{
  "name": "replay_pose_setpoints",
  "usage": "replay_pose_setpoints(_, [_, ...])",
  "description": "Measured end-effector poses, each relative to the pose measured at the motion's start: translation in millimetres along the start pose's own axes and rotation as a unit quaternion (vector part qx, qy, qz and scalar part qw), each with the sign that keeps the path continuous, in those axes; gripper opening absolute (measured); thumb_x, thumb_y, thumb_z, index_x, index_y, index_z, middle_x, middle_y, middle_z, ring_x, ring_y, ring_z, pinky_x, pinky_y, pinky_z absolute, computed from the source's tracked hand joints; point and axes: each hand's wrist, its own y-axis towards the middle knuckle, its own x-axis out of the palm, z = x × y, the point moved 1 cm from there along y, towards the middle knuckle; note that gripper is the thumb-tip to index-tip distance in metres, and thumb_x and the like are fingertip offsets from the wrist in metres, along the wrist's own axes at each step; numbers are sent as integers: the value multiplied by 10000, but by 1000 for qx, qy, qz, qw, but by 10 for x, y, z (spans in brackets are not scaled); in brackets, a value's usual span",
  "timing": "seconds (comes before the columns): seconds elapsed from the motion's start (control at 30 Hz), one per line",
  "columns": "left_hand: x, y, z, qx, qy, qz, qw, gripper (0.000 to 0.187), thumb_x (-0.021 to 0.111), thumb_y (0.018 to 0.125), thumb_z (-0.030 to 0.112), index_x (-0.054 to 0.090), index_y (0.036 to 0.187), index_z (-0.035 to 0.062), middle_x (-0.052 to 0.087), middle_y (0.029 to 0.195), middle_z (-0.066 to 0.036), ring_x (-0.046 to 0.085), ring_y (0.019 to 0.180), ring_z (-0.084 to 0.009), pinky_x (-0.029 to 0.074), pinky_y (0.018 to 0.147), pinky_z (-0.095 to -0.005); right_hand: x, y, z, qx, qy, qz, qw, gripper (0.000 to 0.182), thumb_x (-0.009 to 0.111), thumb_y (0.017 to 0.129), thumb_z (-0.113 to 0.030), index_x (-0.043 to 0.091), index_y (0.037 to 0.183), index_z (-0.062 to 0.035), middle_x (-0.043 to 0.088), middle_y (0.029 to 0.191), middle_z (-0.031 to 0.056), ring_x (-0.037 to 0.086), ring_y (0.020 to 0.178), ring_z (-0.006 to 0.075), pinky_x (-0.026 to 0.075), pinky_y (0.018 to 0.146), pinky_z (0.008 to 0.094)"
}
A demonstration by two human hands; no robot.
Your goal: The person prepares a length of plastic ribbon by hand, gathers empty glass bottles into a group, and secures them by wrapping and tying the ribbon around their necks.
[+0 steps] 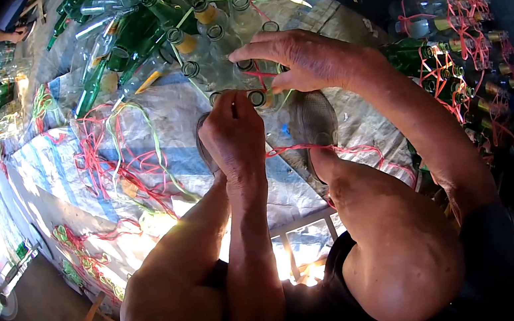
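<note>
Nearest the camera, the person's bent knees frame a red cord (329, 147) that trails over the woven tarp (163, 118) on the ground, and just above it the left hand (235, 130) is clenched with its fingertips pinched together on that cord beside a bottle mouth. Just beyond, the right hand (305, 59) lies spread and palm-down across the tops of the upright clear bottles (220, 52), pressing them together without closing on any one. Farther off lie a heap of green bottles (130, 39), loose red and green cords (115, 156), and tied bottle bundles (459, 34) at right.
</note>
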Motion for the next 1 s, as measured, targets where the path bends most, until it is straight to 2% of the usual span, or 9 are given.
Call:
replay_pose_setpoints(0.1, [6,-34,-5,1,-13,21,1000,127,659,911,106,735,855,22,664,714,-209,685,646,-395,526,599,-411,14,-1,-2,2,-6,7,1000,741,834,747,-68,574,1437,-145,633,1186,157,665,1099,359,547,959,438])
replay_pose_setpoints(0.2, [8,-59,15,-31,-19,19,999,159,650,904,101,756,908,-17,668,676,-166,577,595,-109,495,599,-329,35,-6,17,-3,-16,19,1000,742,835,745,-89,577,1439,-145,635,1196,167,664,1100,363,545,961,441])
replay_pose_setpoints(0.33, [8,-86,30,-40,-26,33,998,166,671,903,106,766,927,-27,663,650,-143,569,604,-91,488,594,-317,-9,8,-61,27,-4,-4,1000,738,830,742,-86,580,1435,-137,639,1204,176,663,1106,369,541,967,439])
replay_pose_setpoints(0.43, [9,-113,33,-65,-51,37,996,175,688,901,107,770,949,-40,669,647,-111,568,621,-80,484,596,-301,1,13,-72,36,-13,-18,999,748,838,781,-74,537,1463,-142,629,1250,154,645,1135,367,536,975,445])
replay_pose_setpoints(0.5, [25,-144,-22,-92,-76,31,992,179,698,900,101,772,963,-49,685,668,-86,571,642,-73,484,606,-289,12,9,-77,23,-12,2,1000,722,823,760,-70,569,1433,-125,638,1207,166,657,1113,368,538,965,440])
replay_pose_setpoints(0.6, [72,-190,-63,-150,-149,36,977,179,712,910,80,775,992,-66,718,753,-59,587,709,-73,487,655,-264,12,5,-84,18,-11,14,1000,700,812,753,-66,586,1413,-117,644,1188,175,662,1106,371,539,961,436])
replay_pose_setpoints(0.7, [112,-225,-95,-212,-278,41,936,175,729,922,64,772,1025,-70,732,861,-54,603,769,-84,485,703,-249,22,4,-85,22,-12,12,1000,688,811,758,-64,589,1407,-118,645,1197,177,660,1111,377,538,963,435])
replay_pose_setpoints(0.8, [110,-250,-84,-244,-291,43,924,185,742,928,61,762,1070,-56,735,924,-56,616,791,-94,484,731,-244,35,16,-85,26,-18,15,999,682,811,762,-58,590,1405,-120,644,1198,176,659,1106,383,540,957,435])
replay_pose_setpoints(1.0, [159,-348,-146,-227,-328,28,916,160,702,979,59,732,1119,-13,670,854,28,530,709,-25,398,619,-191,97,0,-84,18,-23,27,999,678,812,764,-46,587,1398,-129,639,1172,164,658,1084,387,542,923,442])
